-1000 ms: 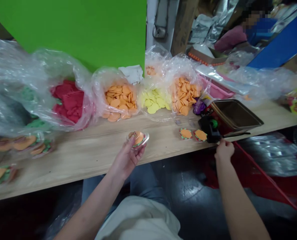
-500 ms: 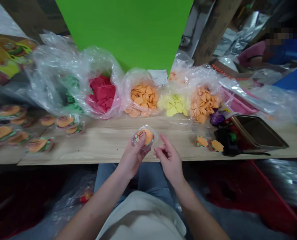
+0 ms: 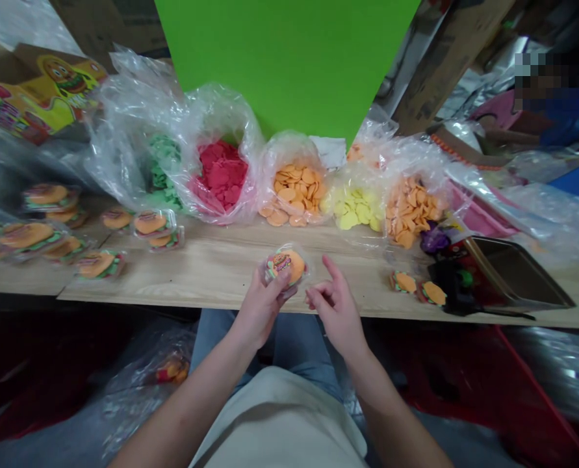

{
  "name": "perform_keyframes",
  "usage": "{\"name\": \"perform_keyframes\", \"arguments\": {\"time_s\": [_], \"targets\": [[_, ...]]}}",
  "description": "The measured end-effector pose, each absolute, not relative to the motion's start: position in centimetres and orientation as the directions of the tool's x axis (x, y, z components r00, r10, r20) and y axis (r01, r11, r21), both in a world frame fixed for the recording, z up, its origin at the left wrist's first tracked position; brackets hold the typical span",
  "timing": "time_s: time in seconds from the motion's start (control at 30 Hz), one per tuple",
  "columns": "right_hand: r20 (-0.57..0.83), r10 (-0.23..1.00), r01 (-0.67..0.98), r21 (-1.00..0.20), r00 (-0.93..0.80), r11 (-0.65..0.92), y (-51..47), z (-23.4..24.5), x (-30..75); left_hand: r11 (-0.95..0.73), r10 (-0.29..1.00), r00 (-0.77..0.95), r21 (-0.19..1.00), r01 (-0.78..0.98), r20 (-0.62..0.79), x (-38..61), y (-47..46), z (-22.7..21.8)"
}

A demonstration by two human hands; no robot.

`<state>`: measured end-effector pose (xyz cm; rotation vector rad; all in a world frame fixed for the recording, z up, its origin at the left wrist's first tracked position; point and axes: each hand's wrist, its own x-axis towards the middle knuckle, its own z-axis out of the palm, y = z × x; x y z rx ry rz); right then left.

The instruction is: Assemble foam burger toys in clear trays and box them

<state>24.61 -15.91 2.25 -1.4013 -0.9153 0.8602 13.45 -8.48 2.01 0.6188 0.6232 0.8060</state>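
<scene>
My left hand (image 3: 261, 307) holds a small burger-shaped sweet in a transparent wrapper (image 3: 285, 266) by its lower edge, just over the table's front edge. A printed label shows on the packet. My right hand (image 3: 336, 307) is beside it, fingers apart, with nothing in them and not touching the packet. Wrapped burger sweets (image 3: 153, 224) lie in a loose group on the wooden table (image 3: 211, 273) to the left. Two more burger-shaped pieces (image 3: 418, 289) sit to the right, and I cannot tell whether they are wrapped.
Plastic bags of orange (image 3: 294, 195), yellow (image 3: 353, 211), red (image 3: 221, 175) and green (image 3: 162, 169) discs line the table's back. A black device (image 3: 452, 279) and brown tray (image 3: 518, 273) stand right. A person (image 3: 552, 110) sits beyond, top right. A red crate (image 3: 464, 370) is below.
My right hand has come from the black device at the table's edge to beside my left hand. My left hand still has the packet. The view has swung, shifting the table's contents rightward.
</scene>
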Motion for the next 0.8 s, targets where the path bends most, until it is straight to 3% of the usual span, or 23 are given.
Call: {"name": "perform_keyframes", "arguments": {"time_s": [0.23,0.53,0.6,0.73,0.8], "targets": [[0.057,0.914,0.106,-0.994,0.401,0.016,-15.7,2.1,24.3,0.523,0.814,0.523,0.708,-0.475,-0.251,13.4,-8.5,2.4],[-0.040,0.896,-0.027,-0.999,0.441,-0.031,-15.1,0.6,23.6,0.502,0.826,0.515,0.717,-0.485,-0.229,13.2,-9.0,3.0],[-0.021,0.875,0.070,-0.996,0.484,-0.063,-15.4,0.2,23.8,0.502,0.831,0.501,0.718,-0.483,-0.244,13.0,-8.7,2.8],[0.222,0.735,0.469,-0.871,0.641,-0.146,-16.4,0.3,24.1,0.407,0.886,0.410,0.790,-0.458,-0.219,12.5,-8.0,2.1],[0.200,0.759,0.463,-0.874,0.620,-0.148,-16.3,0.8,23.9,0.344,0.913,0.361,0.834,-0.432,-0.190,12.4,-7.7,1.8]]}}
